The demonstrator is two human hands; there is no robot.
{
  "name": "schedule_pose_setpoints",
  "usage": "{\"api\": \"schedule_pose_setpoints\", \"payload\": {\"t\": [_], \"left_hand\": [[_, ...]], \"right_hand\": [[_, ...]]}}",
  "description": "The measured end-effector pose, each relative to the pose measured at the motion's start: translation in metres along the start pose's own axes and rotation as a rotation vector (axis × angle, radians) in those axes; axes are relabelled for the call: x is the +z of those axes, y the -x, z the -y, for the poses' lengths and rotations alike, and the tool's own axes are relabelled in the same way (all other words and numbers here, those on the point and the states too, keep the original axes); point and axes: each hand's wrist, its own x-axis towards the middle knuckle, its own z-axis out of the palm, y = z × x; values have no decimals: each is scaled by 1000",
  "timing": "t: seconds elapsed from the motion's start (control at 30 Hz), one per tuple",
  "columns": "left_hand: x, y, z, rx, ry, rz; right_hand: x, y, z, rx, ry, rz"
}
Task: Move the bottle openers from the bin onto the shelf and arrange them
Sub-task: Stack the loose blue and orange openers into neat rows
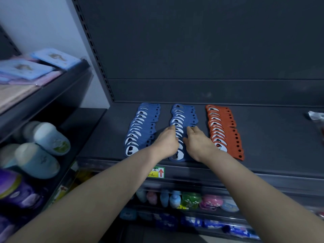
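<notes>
Middle bottle openers (184,116), perhaps half hidden

On the shelf (263,130), frame centre: left row (140,130), middle row (182,116), right row (222,130). My left hand (166,142) and right hand (198,142) flank the middle.

Behind the left hand (165,142) and right hand (198,144) rises a dark grey back panel (192,41), bounded well to their left by a slotted upright (94,50). Beyond it are a pale wall (43,23) and a neighbouring dark shelving unit (52,95). Just below the hands, the shelf (271,134) bears a red-arrow label (158,171) on its front. The lower tiers (192,200) are blurred, and the light is dim.
</notes>
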Motion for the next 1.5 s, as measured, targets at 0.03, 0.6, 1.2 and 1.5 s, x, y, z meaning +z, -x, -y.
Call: {"api": "schedule_pose_setpoints", "payload": {"t": [0.03,0.6,1.2,1.5], "left_hand": [[1,0,1,6,-10,-3],[-71,-14,119,-188,223,-187],[-62,-39,113,-185,310,-113],[-72,-27,110,-161,294,-137]], "right_hand": [[0,1,0,-14,18,-2],[14,-27,55,-214,291,82],[18,-72,81,-232,376,110],[12,-60,70,-251,350,82]]}}
